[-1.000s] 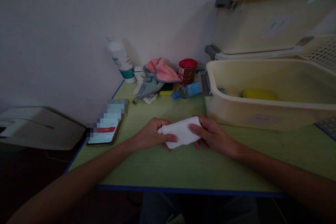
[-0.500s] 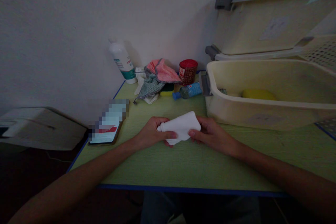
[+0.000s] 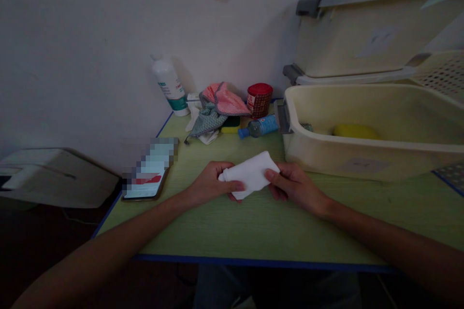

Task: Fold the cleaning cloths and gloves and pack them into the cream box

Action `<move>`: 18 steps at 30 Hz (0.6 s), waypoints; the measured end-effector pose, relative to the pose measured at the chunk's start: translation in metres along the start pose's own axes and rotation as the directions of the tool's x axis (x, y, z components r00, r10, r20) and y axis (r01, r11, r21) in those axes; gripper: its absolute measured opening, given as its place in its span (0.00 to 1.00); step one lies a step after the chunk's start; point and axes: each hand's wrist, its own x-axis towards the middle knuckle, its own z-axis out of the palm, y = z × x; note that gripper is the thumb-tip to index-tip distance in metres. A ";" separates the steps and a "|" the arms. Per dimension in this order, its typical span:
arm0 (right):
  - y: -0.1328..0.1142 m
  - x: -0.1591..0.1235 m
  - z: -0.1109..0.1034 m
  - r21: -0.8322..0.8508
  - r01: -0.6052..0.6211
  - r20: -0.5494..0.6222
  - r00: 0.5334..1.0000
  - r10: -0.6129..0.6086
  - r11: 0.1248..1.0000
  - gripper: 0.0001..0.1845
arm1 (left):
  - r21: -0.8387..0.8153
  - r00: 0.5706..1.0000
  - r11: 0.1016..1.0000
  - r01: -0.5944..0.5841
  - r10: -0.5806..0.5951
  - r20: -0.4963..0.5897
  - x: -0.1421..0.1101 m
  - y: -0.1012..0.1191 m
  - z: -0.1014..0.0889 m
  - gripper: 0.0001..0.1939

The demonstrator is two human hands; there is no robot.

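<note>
White bundle (image 3: 253,173), apparently soft cloth, sits between 2 hands over the middle of the tabletop (image 3: 224,234), well back from its front edge; whether it touches the surface, cannot tell. Handling looks partway: the bundle is already gathered compact, its left end banded, its right end angled and uneven, and neither hand has released it. Left hand (image 3: 212,184) closed on the left end, thumb laid across the top, fingers mostly hidden below. Right hand (image 3: 299,187) pinches the right end, thumb on top, fingers curled beneath. Phone (image 3: 147,178) lies along the tabletop's left edge; pink cloth (image 3: 226,99) lies near the back edge; open bin (image 3: 326,154) stands toward the right edge.
</note>
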 end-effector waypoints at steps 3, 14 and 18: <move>0.001 0.001 -0.002 0.011 -0.014 0.010 1.000 0.014 1.000 0.30 | 0.050 1.000 0.998 -0.029 0.029 -0.002 -0.001 -0.001 -0.002 0.18; -0.004 -0.002 0.001 -0.029 0.027 0.192 0.981 -0.021 0.999 0.30 | 0.103 0.988 0.991 -0.091 0.076 0.136 -0.003 -0.006 0.001 0.24; -0.004 -0.001 0.002 -0.059 0.038 0.191 0.981 -0.027 0.998 0.31 | 0.156 0.984 0.982 -0.108 0.084 0.158 -0.002 -0.009 0.002 0.24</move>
